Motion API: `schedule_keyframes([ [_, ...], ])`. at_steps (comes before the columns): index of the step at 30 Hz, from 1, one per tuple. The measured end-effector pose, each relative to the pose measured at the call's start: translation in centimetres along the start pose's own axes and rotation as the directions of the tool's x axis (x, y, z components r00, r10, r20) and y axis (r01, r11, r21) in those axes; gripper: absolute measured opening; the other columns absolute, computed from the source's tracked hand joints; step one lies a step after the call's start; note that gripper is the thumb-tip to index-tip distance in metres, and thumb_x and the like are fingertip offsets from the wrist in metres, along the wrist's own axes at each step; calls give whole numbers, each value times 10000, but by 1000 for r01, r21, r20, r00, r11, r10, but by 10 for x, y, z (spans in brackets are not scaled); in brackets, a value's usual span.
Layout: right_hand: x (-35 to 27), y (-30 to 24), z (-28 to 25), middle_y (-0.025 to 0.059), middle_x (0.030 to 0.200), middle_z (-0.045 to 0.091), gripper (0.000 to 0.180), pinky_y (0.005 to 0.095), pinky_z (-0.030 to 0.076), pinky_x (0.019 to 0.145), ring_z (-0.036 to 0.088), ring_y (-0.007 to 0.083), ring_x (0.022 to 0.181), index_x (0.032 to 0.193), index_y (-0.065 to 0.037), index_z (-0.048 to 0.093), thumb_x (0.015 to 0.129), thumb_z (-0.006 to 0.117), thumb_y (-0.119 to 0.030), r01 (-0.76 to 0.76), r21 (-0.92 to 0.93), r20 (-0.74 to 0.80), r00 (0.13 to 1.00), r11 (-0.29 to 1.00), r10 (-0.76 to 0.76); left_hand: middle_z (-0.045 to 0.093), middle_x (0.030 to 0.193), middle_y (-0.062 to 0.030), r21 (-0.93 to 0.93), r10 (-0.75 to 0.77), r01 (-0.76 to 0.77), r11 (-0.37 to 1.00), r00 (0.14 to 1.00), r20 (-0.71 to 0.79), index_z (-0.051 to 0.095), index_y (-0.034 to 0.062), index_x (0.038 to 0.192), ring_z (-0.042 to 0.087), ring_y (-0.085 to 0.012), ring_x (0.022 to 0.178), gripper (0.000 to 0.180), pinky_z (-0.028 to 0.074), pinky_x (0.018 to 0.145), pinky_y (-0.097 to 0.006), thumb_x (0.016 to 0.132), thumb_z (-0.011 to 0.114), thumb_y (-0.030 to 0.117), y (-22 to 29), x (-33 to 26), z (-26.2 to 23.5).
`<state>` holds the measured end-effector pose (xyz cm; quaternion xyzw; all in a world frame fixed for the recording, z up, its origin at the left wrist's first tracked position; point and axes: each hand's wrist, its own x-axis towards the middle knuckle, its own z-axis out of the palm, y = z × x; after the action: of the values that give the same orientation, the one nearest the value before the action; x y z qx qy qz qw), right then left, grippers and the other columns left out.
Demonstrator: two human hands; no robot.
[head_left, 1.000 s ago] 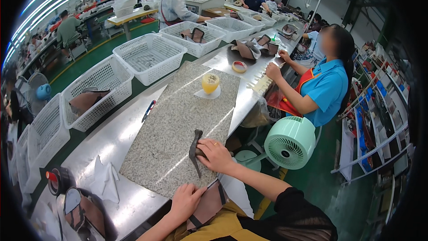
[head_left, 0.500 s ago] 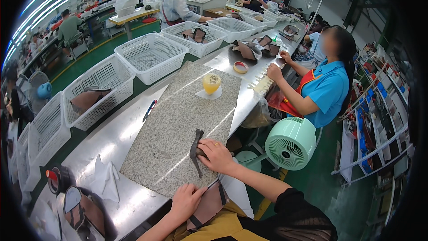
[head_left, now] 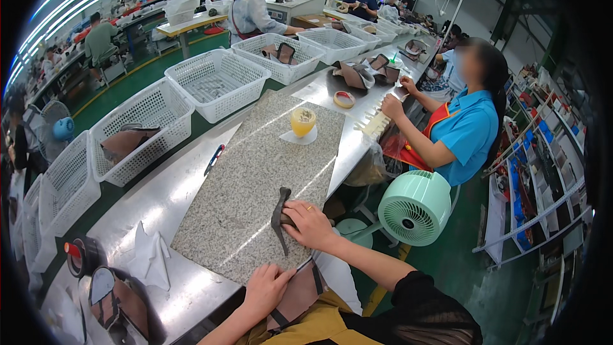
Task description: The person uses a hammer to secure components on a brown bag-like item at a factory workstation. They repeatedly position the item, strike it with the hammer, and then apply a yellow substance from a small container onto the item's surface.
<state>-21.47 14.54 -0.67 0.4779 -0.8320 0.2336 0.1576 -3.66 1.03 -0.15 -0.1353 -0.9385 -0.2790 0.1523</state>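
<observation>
My right hand is closed around the short handle of a dark hammer, most of the handle being hidden under the fingers. The hammer's long, narrow head lies on a speckled stone slab, near the slab's front right edge. Below it, my left hand grips the upper edge of a brown leather piece with black strips. This piece rests against my lap at the slab's front edge, and its upper rim meets the stone.
A yellow glue pot stands on the slab; a red-and-black pen lies beside it. White baskets line the far side. A white cloth and a tape roll lie on the metal table. Right: a green fan and a co-worker.
My hands, the hammer and the leather piece keep practically the same place. Far back, a person in dark blue has raised their head and straightened.
</observation>
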Motion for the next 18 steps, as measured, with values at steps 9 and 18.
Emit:
schedule_keyframes([
  [9, 1, -1, -1, 103, 1174, 558, 369, 378, 413, 969, 524, 268, 1132, 1112, -41, 563, 815, 648, -243, 1, -6, 5, 1000, 1000, -1, 499, 785, -26, -7, 2, -2, 1000, 1000, -8, 669, 142, 1023, 520, -209, 754, 261, 431, 673, -327, 766, 642, 102, -1, -1, 2],
  [18, 1, -1, -1, 101, 1174, 558, 371, 378, 411, 974, 524, 268, 1136, 1114, -41, 563, 812, 651, -238, 3, -9, 7, 1000, 1000, -3, 502, 792, -23, -7, 3, -3, 1000, 1000, -6, 664, 144, 1026, 519, -205, 758, 257, 426, 666, -327, 773, 640, 102, -1, -1, 2],
])
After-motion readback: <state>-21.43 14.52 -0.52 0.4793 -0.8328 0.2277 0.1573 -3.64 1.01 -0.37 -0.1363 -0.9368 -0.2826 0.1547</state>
